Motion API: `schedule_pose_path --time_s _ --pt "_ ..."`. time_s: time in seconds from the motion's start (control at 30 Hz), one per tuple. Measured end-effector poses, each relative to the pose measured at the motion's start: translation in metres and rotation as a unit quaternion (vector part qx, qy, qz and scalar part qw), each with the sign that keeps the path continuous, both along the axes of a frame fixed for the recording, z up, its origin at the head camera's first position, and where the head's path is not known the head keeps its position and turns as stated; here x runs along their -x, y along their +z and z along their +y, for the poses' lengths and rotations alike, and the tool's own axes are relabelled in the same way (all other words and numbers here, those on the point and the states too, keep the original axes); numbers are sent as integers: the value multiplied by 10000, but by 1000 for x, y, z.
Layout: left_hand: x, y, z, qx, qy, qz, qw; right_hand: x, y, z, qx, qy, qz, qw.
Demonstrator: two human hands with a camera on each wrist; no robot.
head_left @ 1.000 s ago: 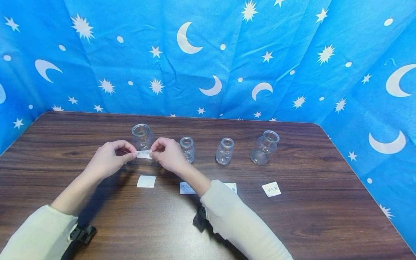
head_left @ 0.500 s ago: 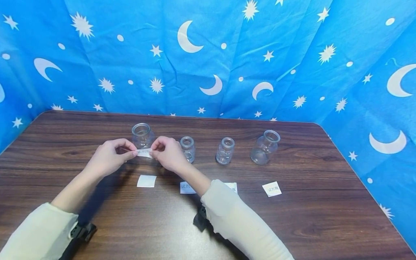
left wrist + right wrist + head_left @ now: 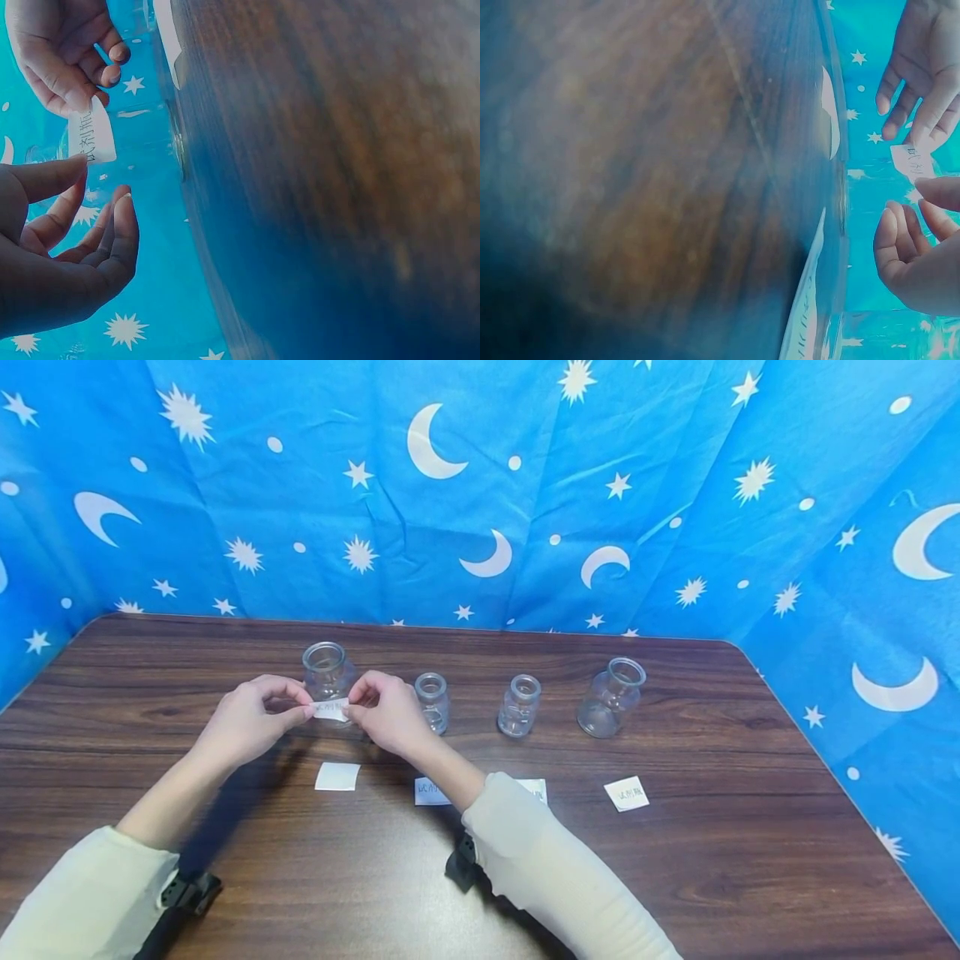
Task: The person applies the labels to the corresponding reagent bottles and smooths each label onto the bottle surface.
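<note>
Between my two hands a small white label (image 3: 330,710) with handwritten characters is stretched level. My left hand (image 3: 246,718) pinches its left end between thumb and forefinger, and my right hand (image 3: 393,714) pinches the right end the same way. Right behind the label stands a wide clear glass jar (image 3: 326,662), upright; whether the label touches it I cannot tell. The left wrist view shows the label (image 3: 94,135) held at both ends, its free lower edge standing out. On the table in front lies a blank white paper piece (image 3: 337,777).
A small glass jar (image 3: 431,689), partly behind my right hand, another small jar (image 3: 519,706) and a larger one (image 3: 609,697) stand in the row. Labels (image 3: 431,792), (image 3: 627,793) lie before them, one partly under my right forearm. A blue star-patterned cloth (image 3: 480,493) hangs behind the table.
Both hands keep their pinch on the label and stay almost still in front of the jar. The head view shifts very slightly.
</note>
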State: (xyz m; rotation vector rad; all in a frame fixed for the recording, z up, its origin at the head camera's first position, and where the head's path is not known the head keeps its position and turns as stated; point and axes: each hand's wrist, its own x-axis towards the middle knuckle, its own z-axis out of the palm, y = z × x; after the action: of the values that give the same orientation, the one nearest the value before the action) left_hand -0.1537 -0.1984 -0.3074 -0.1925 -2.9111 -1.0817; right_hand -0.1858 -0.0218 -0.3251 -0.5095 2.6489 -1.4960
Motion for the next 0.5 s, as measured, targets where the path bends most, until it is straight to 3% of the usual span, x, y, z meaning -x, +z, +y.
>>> schedule_pose_path --time_s 0.5 --pt "0 0 -1 -11 14 123 9999 1 0 0 -55 -213 -1 9998"
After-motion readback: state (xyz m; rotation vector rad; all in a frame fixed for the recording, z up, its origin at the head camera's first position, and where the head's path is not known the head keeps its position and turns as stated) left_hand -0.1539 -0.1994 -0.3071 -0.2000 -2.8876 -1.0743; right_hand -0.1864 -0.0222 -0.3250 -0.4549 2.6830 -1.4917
